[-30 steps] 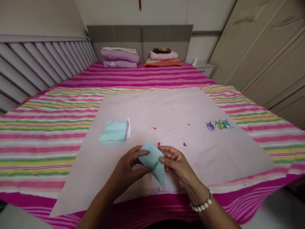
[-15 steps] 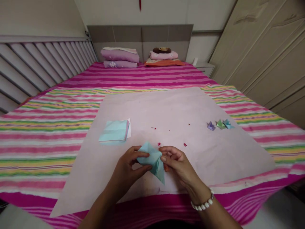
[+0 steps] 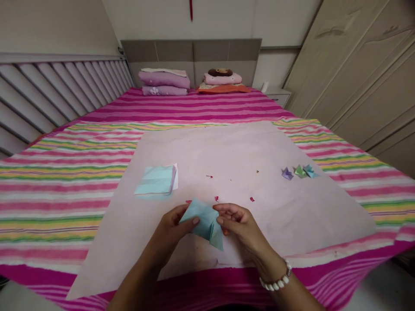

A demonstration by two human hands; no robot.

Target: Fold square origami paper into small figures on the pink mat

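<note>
Nearest the camera, the left hand [image 3: 171, 231] and the right hand [image 3: 240, 224] meet over the near edge of a pale pink sheet [image 3: 227, 155] spread on the striped bedcover [image 3: 58, 181]. Between them sits a partly folded light blue paper [image 3: 204, 222], pinched on its left side by the left thumb and fingers and on its right side by the right fingertips, so both hands are closed on it. It looks thin and light, stiff only along its creases, and easily crumpled or torn; it is probably best held by the folded edges and corners, with light pressure, rather than across the flat flaps. A bead bracelet [image 3: 275, 283] circles the right wrist. Farther out to the left lies a stack of light blue sheets [image 3: 156, 181]. To the right stand three small folded paper figures [image 3: 300, 171]. Folded bedding [image 3: 164, 80] rests at the headboard.
</note>
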